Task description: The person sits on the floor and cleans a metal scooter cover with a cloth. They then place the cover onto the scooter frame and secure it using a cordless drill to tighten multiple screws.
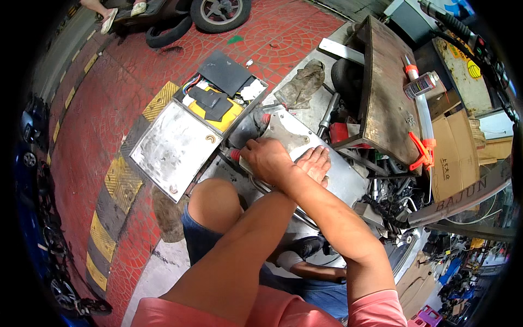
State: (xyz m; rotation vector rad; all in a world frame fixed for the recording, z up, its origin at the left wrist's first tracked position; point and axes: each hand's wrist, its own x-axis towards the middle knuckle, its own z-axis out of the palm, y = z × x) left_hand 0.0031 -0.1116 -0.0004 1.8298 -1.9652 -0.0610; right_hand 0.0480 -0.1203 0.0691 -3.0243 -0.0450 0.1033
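My forearms cross, the right over the left. My left hand (316, 162) lies flat, fingers stretched, on a silver metal case (348, 182) in front of me. My right hand (266, 159) is closed at the case's left edge, beside a red ribbed fitting (235, 155); whatever it grips is hidden. A second red fitting (266, 117) shows farther up that edge. Just beyond my hands, a dull, stained patch (286, 133) marks the case's top. To the left stands an opened metal box (231, 133) with a yellow pack (220, 117), black pads and coloured wires inside.
A scuffed silver panel (174, 147) adjoins the opened box. Beyond the case lies a dirty glove (305, 84). At right, a brown bench (389, 92) carries a spray can (420, 85) and an orange-handled caulking tool (422, 150). A yellow-black kerb ramp (120, 185) runs along the left.
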